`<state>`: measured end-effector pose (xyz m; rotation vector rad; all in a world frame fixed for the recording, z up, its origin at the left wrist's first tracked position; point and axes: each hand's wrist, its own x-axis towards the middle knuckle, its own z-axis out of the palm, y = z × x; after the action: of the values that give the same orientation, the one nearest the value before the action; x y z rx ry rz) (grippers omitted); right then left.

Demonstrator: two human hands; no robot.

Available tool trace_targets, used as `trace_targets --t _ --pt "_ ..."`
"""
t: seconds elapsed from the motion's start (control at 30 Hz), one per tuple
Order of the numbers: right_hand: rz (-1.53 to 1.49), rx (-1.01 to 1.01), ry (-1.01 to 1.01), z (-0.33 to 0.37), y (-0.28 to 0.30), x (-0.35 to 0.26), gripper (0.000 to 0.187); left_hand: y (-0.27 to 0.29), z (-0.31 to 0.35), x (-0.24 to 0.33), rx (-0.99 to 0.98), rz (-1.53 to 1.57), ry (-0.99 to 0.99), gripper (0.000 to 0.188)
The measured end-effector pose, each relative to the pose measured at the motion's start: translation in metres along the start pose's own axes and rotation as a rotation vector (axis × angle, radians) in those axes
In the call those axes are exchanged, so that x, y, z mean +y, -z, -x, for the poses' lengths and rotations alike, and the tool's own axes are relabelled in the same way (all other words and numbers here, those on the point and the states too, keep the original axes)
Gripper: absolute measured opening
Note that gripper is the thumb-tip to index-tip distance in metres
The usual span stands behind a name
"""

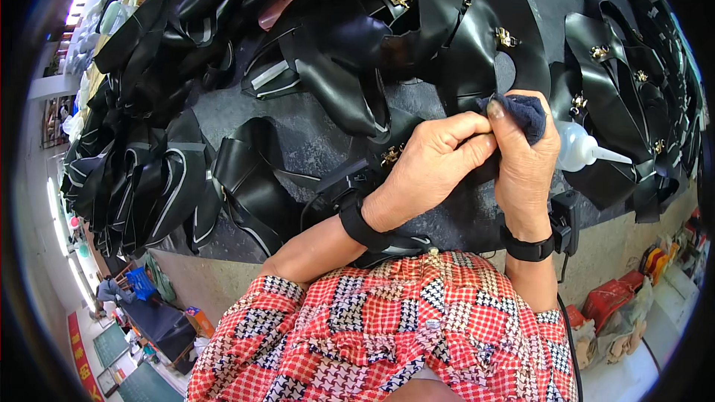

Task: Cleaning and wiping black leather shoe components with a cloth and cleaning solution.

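Lying at the left of a dark grey bench [298, 130] is a heap of black, glossy, leather-like pieces with pale edging [141, 179]; nearer the middle, a curved black leather-like piece [257, 171] rests beside it. Next comes the left hand [436, 155], thumb and forefinger pressed together just beside the right thumb; whether anything is caught between them I cannot tell. Beyond both hands lies a broad black leather-like piece [529, 26] with a gold-coloured metal fitting [506, 37]. The right hand [527, 156] pinches a bunched dark navy cloth [530, 119], which lies inside that grip between thumb and fingers. The step in hand seems to be close fingertip work with the cloth; the next move would call for a firm pinch and steady fingertips. Just to the right lies a translucent bottle with a pointed white nozzle [575, 147], then more black leather-like pieces with gold-coloured fittings [614, 97].
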<state>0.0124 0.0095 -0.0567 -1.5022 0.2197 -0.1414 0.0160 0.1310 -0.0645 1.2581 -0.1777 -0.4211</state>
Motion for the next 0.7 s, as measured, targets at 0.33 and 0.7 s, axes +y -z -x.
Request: trace_targets --t 0.33,0.7 --pt "-0.455 -0.049 -0.16 -0.002 0.015 -0.014 0.017 0.015 -0.004 0.006 0.089 0.194 0.218 0.023" --pt "0.141 -0.045 0.079 0.004 0.001 -0.005 0.014 0.005 0.002 0.001 0.02 0.054 0.083 0.018"
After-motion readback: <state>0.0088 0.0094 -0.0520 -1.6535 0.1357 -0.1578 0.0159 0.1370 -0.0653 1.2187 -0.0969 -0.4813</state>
